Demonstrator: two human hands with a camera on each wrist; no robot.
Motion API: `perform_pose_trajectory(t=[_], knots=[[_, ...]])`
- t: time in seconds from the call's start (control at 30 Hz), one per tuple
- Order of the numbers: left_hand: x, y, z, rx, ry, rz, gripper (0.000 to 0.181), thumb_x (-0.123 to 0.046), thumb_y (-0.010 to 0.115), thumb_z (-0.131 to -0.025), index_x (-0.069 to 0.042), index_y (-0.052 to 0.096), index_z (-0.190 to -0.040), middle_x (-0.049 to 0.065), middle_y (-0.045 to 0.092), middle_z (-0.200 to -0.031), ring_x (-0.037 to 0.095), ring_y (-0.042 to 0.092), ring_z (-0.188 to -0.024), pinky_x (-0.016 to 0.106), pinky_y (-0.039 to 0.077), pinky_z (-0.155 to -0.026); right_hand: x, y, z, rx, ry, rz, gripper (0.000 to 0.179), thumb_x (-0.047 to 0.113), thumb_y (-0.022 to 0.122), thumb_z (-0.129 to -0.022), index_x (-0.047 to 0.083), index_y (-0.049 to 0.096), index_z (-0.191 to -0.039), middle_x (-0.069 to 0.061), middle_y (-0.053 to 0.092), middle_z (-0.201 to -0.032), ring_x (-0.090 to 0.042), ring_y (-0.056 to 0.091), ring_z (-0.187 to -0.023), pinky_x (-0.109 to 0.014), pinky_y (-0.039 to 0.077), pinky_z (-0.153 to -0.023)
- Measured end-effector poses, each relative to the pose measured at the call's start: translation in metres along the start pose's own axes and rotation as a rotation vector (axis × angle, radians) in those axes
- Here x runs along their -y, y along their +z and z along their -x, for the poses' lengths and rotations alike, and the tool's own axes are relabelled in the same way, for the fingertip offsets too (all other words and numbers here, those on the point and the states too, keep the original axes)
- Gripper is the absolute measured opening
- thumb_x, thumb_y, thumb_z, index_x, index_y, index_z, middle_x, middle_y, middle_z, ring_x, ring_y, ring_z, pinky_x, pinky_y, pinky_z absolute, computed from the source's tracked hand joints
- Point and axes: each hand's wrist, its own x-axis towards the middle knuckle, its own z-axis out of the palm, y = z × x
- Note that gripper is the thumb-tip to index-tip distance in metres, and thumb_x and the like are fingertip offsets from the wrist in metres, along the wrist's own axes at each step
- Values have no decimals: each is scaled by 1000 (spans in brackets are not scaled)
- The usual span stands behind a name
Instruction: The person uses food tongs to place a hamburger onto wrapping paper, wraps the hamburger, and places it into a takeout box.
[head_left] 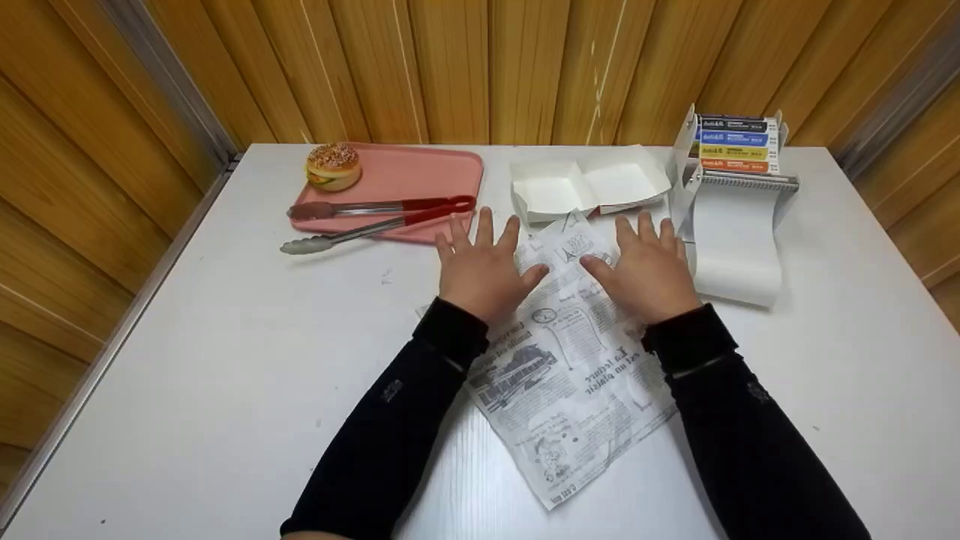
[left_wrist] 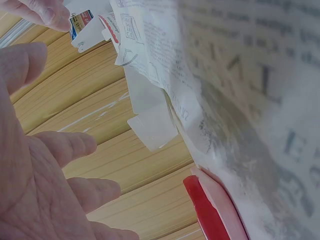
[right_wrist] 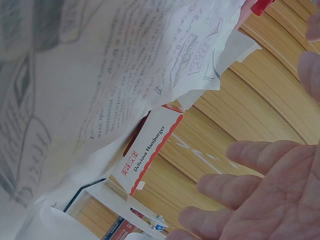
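A sheet of newsprint-patterned wrapping paper (head_left: 577, 360) lies on the white table, turned so one corner points toward the person. Over its upper left side the left hand (head_left: 484, 281) is spread, fingers straight and pointing away. The right hand (head_left: 649, 277) is spread likewise over the upper right side. Both wrist views show the palms, left (left_wrist: 35, 170) and right (right_wrist: 280, 195), with a gap between them and the paper; neither holds anything. Just beyond the sheet's far corner stands an open white burger box (head_left: 551, 184), with "Delicious Hamburger" printed on its side.
At the back left, a pink tray (head_left: 420, 169) bears a sesame-bun burger (head_left: 334, 166) and red-handled tongs (head_left: 405, 214) that overhang its front edge. A rack with small coloured boxes (head_left: 735, 146) and a hanging white paper roll (head_left: 735, 247) stands at the back right. Wood-look panels (head_left: 450, 67) enclose the table.
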Motion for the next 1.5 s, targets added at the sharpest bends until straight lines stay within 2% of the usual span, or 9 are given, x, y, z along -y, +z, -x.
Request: perform_pose_trajectory(t=[0.2,0.33,0.53,0.67,0.87,1.0,1.13,1.33,1.5], knots=[[0,-1,2,4,-3,-13,86,-78,42,-98,-27,32,-166,14,24,-175,56,18,-158,71,19,-126,1,-2,0,9,5,6,94,62,53,-103,-1,22,-165,-35,7,-171,-62,-1,-156,-74,4,-126],[5,-5,4,40,-1,27,81,-73,43,-101,-19,42,-162,15,37,-170,50,29,-156,67,24,-126,3,-2,0,9,7,6,92,61,55,-103,-2,26,-164,-35,11,-171,-61,4,-157,-72,7,-126],[29,-15,-5,136,-16,126,73,-61,53,-103,-7,54,-152,14,61,-149,35,62,-133,53,51,-110,6,-4,0,-33,-6,-34,84,55,58,-103,-4,37,-159,-32,23,-169,-57,17,-156,-69,16,-127],[48,-19,-16,172,-69,157,62,-56,58,-102,-6,64,-140,12,69,-138,32,70,-116,51,57,-97,6,-6,0,-81,-30,-56,77,49,60,-104,-5,43,-155,-33,32,-166,-54,25,-155,-67,21,-126],[66,-17,-23,204,-68,160,41,-48,58,-104,-9,72,-106,8,74,-111,25,70,-95,48,58,-88,7,-8,1,-97,-43,-62,74,47,60,-104,-5,46,-153,-33,35,-164,-51,28,-155,-66,24,-125],[73,-14,-23,252,-58,173,41,-44,56,-105,-8,72,-116,9,74,-114,25,69,-96,46,57,-91,7,-7,2,-97,-43,-63,72,46,60,-104,-5,47,-153,-33,36,-163,-49,30,-155,-65,27,-124],[78,-12,-23,261,-73,204,43,-43,56,-106,-7,66,-128,9,72,-121,25,68,-101,45,55,-97,8,-7,2,-100,-51,-67,71,45,60,-104,-5,47,-152,-33,39,-162,-49,32,-154,-64,28,-124],[88,-14,-19,231,-91,145,44,-48,55,-106,-8,72,-103,10,74,-119,29,71,-100,49,58,-90,9,-4,3,-97,-74,-70,69,43,60,-105,-7,48,-151,-31,45,-158,-49,37,-151,-62,29,-125],[106,-14,-14,202,-132,91,53,-54,52,-106,-6,75,-100,13,75,-123,32,73,-101,52,60,-87,10,-3,2,-79,-72,-88,68,42,60,-105,-5,47,-152,-28,50,-156,-47,43,-148,-61,33,-123]])
